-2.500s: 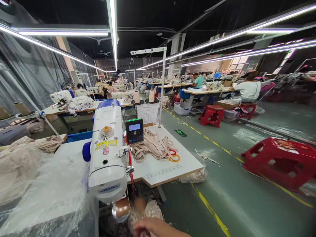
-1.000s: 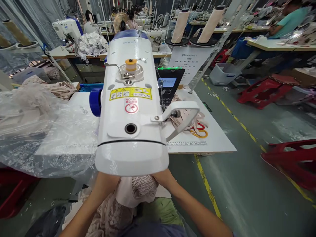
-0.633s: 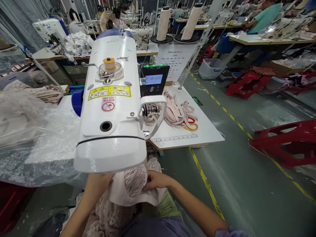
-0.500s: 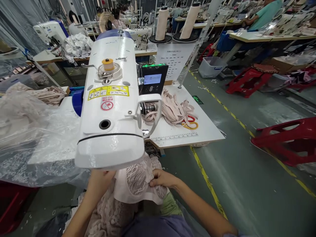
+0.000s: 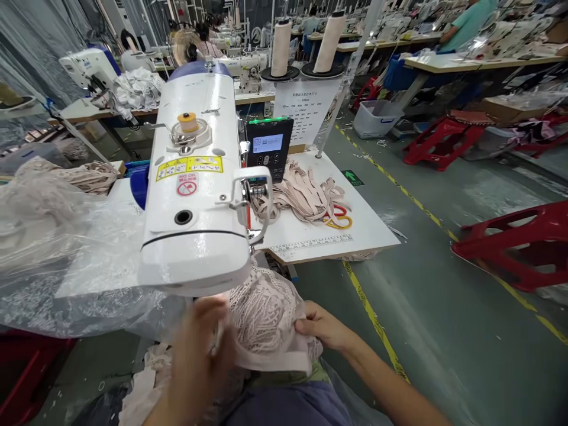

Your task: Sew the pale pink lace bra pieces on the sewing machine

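Observation:
A pale pink lace bra [image 5: 270,313] hangs just below the head of a white sewing machine [image 5: 195,207], above my lap. My right hand [image 5: 322,325] is closed on its right edge, thumb on top and fingers behind the cloth. To the left of the bra, just under the machine head, is my left hand [image 5: 202,337]. Motion smears its fingers, and I cannot make out whether they touch the fabric. The needle area is hidden behind the machine head.
Elastic straps [image 5: 306,192] and scissors with red and yellow handles [image 5: 339,220] lie on the white table [image 5: 368,236], near a printed ruler scale [image 5: 310,242]. Plastic-covered lace [image 5: 39,219] is heaped left. Red stools [image 5: 519,242] stand right.
My left hand has come away from the bra's left side and is moving, blurred. My right hand has shifted slightly right with the bra, whose lace now shows more fully.

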### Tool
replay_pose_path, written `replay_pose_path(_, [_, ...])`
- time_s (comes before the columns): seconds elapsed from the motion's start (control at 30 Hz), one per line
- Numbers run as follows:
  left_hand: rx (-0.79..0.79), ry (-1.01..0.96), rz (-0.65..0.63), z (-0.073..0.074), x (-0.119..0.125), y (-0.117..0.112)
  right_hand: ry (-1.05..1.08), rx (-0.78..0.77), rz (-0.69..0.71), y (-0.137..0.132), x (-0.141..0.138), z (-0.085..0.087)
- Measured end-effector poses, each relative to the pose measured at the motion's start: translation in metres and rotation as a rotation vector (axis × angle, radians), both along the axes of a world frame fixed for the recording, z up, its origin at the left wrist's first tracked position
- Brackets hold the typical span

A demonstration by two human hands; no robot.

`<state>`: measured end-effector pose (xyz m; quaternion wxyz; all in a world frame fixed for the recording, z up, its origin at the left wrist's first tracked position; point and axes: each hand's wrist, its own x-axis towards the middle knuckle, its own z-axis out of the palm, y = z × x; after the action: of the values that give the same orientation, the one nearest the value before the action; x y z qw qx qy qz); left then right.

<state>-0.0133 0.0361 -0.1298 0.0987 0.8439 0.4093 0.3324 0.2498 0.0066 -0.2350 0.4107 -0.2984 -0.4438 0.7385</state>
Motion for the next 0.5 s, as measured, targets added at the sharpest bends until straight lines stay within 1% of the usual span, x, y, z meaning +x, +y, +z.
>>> replay_pose_path(0.07, [0.116, 0.005, -0.285, 0.007, 0.018, -0.019, -0.126, 0.251, 0.164, -0.002, -0.005, 0.031])
replay_pose_path(0.1, [0.123, 0.038, -0.399, 0.009, 0.026, -0.026, -0.193, 0.37, 0.264, -0.004, -0.009, 0.047])
replay_pose_path(0.13, [0.068, 0.095, -0.47, 0.009, 0.032, -0.03, -0.265, 0.464, 0.348, -0.006, -0.013, 0.063])
replay_pose_path(0.17, [-0.049, 0.163, -0.491, 0.009, 0.035, -0.032, -0.346, 0.525, 0.402, -0.009, -0.017, 0.077])
replay_pose_path(0.2, [-0.22, 0.23, -0.467, 0.007, 0.036, -0.032, -0.434, 0.558, 0.42, -0.011, -0.021, 0.09])
replay_pose_path(0.27, [-0.585, 0.292, -0.363, 0.001, 0.03, -0.027, -0.607, 0.547, 0.374, -0.015, -0.026, 0.107])
replay_pose_path(0.3, [-0.703, 0.284, -0.312, -0.002, 0.024, -0.024, -0.673, 0.525, 0.327, -0.016, -0.028, 0.111])
replay_pose_path(0.33, [-0.762, 0.257, -0.279, -0.005, 0.019, -0.021, -0.717, 0.5, 0.276, -0.016, -0.03, 0.113])
replay_pose_path(0.37, [-0.766, 0.22, -0.257, -0.006, 0.014, -0.018, -0.747, 0.473, 0.231, -0.014, -0.031, 0.112])
replay_pose_path(0.43, [-0.694, 0.182, -0.234, -0.006, 0.007, -0.011, -0.794, 0.448, 0.16, -0.008, -0.034, 0.105])
replay_pose_path(0.5, [-0.639, 0.197, -0.22, -0.002, 0.005, -0.004, -0.821, 0.499, 0.094, 0.003, -0.037, 0.096])
